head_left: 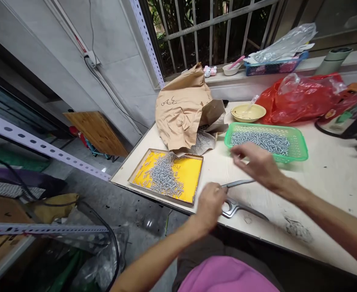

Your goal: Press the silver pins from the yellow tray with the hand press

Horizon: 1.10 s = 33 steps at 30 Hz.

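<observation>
My left hand (pixel 210 206) is closed at the table's front edge, fingers curled by the head of a grey metal tool (pixel 233 207). What it pinches is hidden. Two long grey arms of the tool run right across the tabletop. My right hand (pixel 259 165) hovers above the tool, in front of a green plastic basket (pixel 301 144). Its fingers are bent and slightly blurred, with a gap between them and nothing visible held. Small silvery metal pins (pixel 260 141) fill the basket. More pins (pixel 164 174) lie heaped in a shallow yellow-bottomed tray (pixel 190 174) on my left.
A crumpled brown paper bag (pixel 181 109) opens toward the tray, with pins at its mouth. Behind the basket stand a yellow bowl (pixel 248 112) and a red plastic bag (pixel 306 99). An electric kettle (pixel 345 117) is at the right. The table's edge drops to the floor.
</observation>
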Available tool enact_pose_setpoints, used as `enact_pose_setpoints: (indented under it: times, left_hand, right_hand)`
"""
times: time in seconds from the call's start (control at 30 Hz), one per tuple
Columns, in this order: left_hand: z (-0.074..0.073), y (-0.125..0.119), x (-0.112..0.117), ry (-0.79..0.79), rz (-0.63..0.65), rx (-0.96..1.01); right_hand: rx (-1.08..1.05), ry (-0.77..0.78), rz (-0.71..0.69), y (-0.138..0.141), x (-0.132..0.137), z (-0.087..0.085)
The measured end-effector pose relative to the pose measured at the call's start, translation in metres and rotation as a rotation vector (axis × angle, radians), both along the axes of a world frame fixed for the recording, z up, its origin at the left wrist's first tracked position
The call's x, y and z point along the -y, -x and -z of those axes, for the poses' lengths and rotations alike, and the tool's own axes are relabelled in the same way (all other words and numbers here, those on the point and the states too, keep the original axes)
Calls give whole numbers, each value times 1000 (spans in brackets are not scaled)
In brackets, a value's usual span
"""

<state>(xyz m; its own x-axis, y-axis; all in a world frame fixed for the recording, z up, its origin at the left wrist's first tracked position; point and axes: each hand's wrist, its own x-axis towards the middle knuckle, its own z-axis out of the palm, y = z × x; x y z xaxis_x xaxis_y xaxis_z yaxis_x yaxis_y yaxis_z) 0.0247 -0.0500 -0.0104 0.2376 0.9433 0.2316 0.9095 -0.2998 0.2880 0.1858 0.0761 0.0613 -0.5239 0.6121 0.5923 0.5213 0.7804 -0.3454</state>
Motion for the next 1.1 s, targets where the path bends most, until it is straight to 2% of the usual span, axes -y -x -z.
enact_pose_setpoints:
  times: [0.03, 0.1, 0.17, 0.23, 0.3, 0.43, 0.6, 0.7, 0.77, 0.83, 0.9, 0.97, 1.1]
  left_hand:
    - [-9, 23, -7, 7, -170, -52]
    - [-21, 67, -20, 29, -413, -175]
    - [-25, 101, -32, 80, -526, -276]
    - [-24, 122, -40, 158, -558, -350]
    - [-20, 130, -46, 207, -554, -396]
    - [-15, 130, -56, 268, -503, -425]
    - [-21, 133, -65, 330, -426, -464]
    - [-32, 124, -64, 240, -402, -357]
    - [-39, 105, -59, 212, -390, -102]
    - [-41, 79, -49, 342, -372, 236]
    - [-36, 49, -38, 557, -349, 522]
    - [-25, 24, -28, 716, -348, 702]
    - [-1, 2, -20, 847, -396, 823]
  right_hand:
    - [6, -30, 88, -14, -12, -11]
    - [101, -86, 267, -42, -35, -23]
    - [236, -75, 413, -63, -48, -22]
    - [322, -42, 446, -72, -46, -10]
    - [344, 0, 354, -72, -29, 7]
    - [325, 148, 133, -65, 26, 40]
    - [377, 381, 66, -75, 77, 64]
    - [397, 475, 26, -82, 91, 74]
    - [391, 490, 12, -84, 96, 79]
    - [396, 492, 25, -81, 99, 80]
    - [436, 499, 54, -77, 99, 79]
    - [481, 499, 86, -73, 99, 79]
    - [519, 481, 115, -69, 99, 84]
